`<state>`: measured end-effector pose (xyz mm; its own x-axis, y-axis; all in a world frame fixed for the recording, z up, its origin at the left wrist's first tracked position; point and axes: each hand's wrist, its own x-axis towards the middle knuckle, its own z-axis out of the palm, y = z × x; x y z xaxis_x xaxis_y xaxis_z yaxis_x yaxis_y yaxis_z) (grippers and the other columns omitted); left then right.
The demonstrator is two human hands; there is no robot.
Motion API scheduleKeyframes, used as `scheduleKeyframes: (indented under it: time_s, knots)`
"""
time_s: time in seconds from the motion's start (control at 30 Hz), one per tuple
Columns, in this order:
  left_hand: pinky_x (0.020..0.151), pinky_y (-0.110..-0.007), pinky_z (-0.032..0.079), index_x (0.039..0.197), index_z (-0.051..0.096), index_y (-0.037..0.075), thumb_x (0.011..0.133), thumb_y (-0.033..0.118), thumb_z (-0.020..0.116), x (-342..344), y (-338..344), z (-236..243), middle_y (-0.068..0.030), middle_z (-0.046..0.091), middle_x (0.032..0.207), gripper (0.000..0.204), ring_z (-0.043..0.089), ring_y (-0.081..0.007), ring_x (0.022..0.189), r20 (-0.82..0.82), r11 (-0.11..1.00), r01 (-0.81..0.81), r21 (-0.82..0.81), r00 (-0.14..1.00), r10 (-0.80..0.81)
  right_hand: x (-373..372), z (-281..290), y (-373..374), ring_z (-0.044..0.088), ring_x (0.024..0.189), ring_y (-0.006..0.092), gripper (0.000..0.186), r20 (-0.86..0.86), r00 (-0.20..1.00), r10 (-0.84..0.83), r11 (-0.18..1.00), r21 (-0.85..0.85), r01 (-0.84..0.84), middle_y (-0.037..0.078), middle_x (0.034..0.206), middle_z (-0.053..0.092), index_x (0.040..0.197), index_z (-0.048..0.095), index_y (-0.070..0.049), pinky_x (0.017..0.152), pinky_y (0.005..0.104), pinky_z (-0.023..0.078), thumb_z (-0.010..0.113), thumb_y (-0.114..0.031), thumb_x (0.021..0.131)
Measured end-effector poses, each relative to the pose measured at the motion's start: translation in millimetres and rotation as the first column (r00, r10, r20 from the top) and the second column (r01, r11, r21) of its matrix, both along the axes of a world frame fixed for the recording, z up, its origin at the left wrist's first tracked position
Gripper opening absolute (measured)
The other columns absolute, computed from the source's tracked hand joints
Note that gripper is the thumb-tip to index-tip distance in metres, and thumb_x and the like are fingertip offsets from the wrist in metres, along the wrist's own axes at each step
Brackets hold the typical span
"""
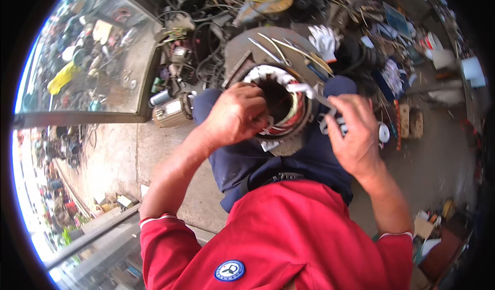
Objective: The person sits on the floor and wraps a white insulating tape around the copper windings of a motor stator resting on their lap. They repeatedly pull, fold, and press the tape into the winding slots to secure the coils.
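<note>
A round motor stator (308,112) rests between my knees, its dark bore facing up. White wrapping (265,73) covers the far part of its winding ring, and red and pale winding wires (295,119) show on the near right. My left hand (238,113) is closed at the ring's left edge, fingers curled inward; whatever they pinch is hidden. To the right of the stator, my right hand (353,130) grips a strip of white tape (320,99) between thumb and fingers. The strip runs from that hand to the ring's right side.
Beyond the stator, a metal plate (234,50) carries scissors (269,51) and thin strips. A white work glove (324,42) lies at its right. Tangled cables (201,37) and scrap fill the far side. A finned motor (172,112) stands left, by a glass-panelled frame (82,118).
</note>
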<state>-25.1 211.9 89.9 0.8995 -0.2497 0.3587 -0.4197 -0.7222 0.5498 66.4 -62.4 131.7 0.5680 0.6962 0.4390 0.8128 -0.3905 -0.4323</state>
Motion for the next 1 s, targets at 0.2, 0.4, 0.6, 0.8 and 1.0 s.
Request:
scheduleKeyframes:
  time_s: [0.2,0.4,0.6,0.8,1.0]
  knots:
    - [0.073,-0.049,0.047,0.074,0.061,0.006,0.071,0.019,0.076,-12.2,-27.3,-13.2,-0.0143,0.058,0.09,0.02,0.059,-0.0365,0.082,0.129,0.974,-0.135,-0.184,0.979,0.16,-26.0,-40.9,67.2,0.062,0.094,0.0424,0.038,-0.08,0.991,0.111,0.993,-0.038,-0.114,0.02,0.099,0.066,0.112,0.065,-0.001,0.084,0.0508,0.048,0.077,-0.019,0.081]
    - [0.079,-0.045,0.041,0.073,0.058,0.007,0.079,0.025,0.071,-24.8,-40.5,-1.9,-0.0124,0.054,0.091,0.023,0.057,-0.0319,0.092,0.209,0.958,-0.274,-0.086,0.935,0.286,-32.5,-54.5,76.5,0.06,0.085,0.046,0.027,-0.132,0.988,0.084,0.995,0.06,-0.077,0.022,0.087,0.063,0.094,0.062,0.001,0.077,0.0529,0.046,0.072,-0.022,0.084]
    - [0.081,-0.049,0.046,0.087,0.06,0.003,0.08,0.021,0.07,-3.3,-29.6,-32.2,-0.0142,0.063,0.092,0.021,0.063,-0.0333,0.096,0.019,0.972,-0.093,-0.215,0.995,0.1,-35.1,-34.4,67.5,0.073,0.091,0.0322,0.026,-0.088,0.996,0.01,0.989,0.147,0.003,0.016,0.101,0.076,0.11,0.072,-0.004,0.082,0.0448,0.056,0.075,-0.018,0.089]
    - [0.089,-0.047,0.051,0.1,0.068,0.006,0.075,0.026,0.076,11.3,-27.0,-25.7,-0.0089,0.07,0.102,0.034,0.065,-0.032,0.106,-0.025,0.981,0.037,0.189,0.999,-0.033,-33.1,-49.7,58.6,0.072,0.084,0.034,0.023,-0.268,0.964,-0.008,0.96,0.266,0.082,0.017,0.092,0.074,0.105,0.071,0.0,0.076,0.0439,0.056,0.075,-0.015,0.087]
    - [0.086,-0.042,0.054,0.087,0.07,0.004,0.078,0.024,0.07,28.7,-27.0,-46.9,-0.009,0.07,0.097,0.021,0.066,-0.0306,0.102,-0.08,0.951,0.103,0.29,0.993,-0.083,-41.5,-45.8,60.9,0.071,0.079,0.0344,0.02,-0.206,0.978,-0.038,0.966,0.244,0.089,0.017,0.089,0.074,0.099,0.071,0.0,0.073,0.0433,0.056,0.074,-0.016,0.088]
